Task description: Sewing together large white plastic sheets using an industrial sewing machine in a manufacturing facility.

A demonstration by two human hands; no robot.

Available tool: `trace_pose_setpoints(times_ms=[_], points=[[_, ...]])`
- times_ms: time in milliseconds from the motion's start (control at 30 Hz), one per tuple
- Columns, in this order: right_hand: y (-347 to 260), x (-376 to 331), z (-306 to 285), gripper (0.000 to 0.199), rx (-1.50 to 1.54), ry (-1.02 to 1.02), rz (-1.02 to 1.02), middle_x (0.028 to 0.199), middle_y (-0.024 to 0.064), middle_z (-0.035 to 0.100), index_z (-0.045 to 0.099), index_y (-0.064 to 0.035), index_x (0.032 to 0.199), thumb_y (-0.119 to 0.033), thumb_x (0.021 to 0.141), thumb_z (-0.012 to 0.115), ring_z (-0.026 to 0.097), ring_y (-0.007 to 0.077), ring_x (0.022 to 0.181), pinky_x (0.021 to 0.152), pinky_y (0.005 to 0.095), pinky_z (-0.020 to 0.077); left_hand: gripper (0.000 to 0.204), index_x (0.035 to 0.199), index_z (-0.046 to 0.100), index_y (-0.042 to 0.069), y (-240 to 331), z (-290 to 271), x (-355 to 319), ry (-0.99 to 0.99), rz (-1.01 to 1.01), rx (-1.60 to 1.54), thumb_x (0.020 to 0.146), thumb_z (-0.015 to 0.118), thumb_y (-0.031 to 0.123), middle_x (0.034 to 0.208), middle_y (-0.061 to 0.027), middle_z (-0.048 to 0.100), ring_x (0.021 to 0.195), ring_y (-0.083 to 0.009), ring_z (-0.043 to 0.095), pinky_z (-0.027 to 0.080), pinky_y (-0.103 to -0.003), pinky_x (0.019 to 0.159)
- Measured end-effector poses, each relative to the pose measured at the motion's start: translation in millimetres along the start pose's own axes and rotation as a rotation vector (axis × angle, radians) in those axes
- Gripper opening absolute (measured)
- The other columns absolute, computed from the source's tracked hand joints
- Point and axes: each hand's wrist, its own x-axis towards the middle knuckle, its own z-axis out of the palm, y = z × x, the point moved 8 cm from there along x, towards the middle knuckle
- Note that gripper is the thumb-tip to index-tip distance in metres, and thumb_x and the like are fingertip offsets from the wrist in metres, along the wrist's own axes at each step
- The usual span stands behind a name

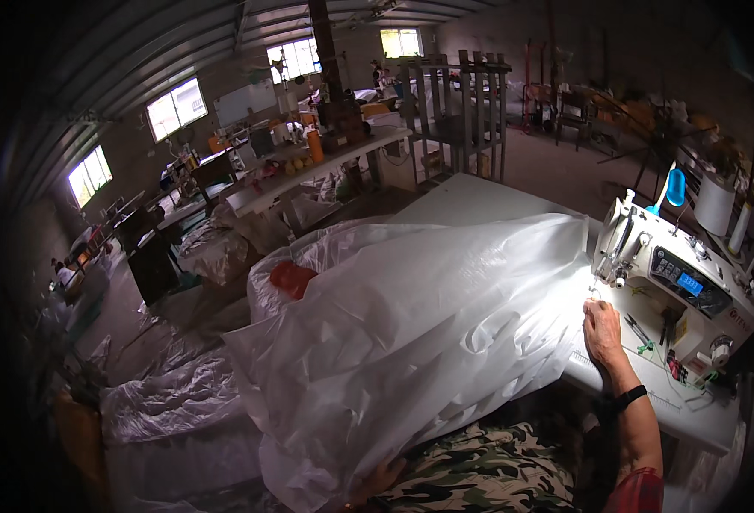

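A large white translucent plastic sheet [411,316] spreads in folds over the table and down toward my lap. Its right end is bunched under the lit needle area of a white sewing machine [685,274]. Just in front of the needle, my right hand [602,332] is closed, its fingers bent together beside the sheet's edge. Glare hides what the fingertips pinch, if anything. At the lower edge, my left hand [385,477] is low against the sheet, near the camouflage cloth on my lap. Its fingers are mostly covered.
Dark scissors or snips [636,328] and green thread scraps [646,348] lie on the machine bed, right of my hand. Thread cones [715,203] stand behind the machine. An orange-red item [292,279] shows by the sheet's far-left side. Beyond are a metal rack [454,111] and a long worktable [342,158].
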Motion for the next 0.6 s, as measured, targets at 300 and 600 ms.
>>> trace_pose_setpoints(times_ms=[300,600], points=[[5,0,1,0.017,0.017,-0.026,0.035,0.106,0.0166,0.065,0.063,-0.0031,0.105,-0.007,0.089,0.058,0.058,0.0343,0.103,0.093,0.0443,0.0432,0.064,0.141,0.052,0.005,143,-213,58,0.939,0.202,0.769,0.092,0.065,0.044,0.145,-0.0173,0.051,0.139,-0.0348,0.042,0.03,-0.061,0.11],[6,-2,-2,0.026,0.05,0.023,0.046,0.107,0.0177,0.064,0.065,-0.0004,0.112,-0.006,0.087,0.059,0.058,0.0349,0.104,0.094,0.0441,0.0432,0.076,0.147,0.043,0.014,188,-303,194,0.593,0.033,1.076,0.088,0.062,0.058,0.159,-0.0054,0.035,0.15,-0.0312,0.022,0.016,-0.081,0.106]])
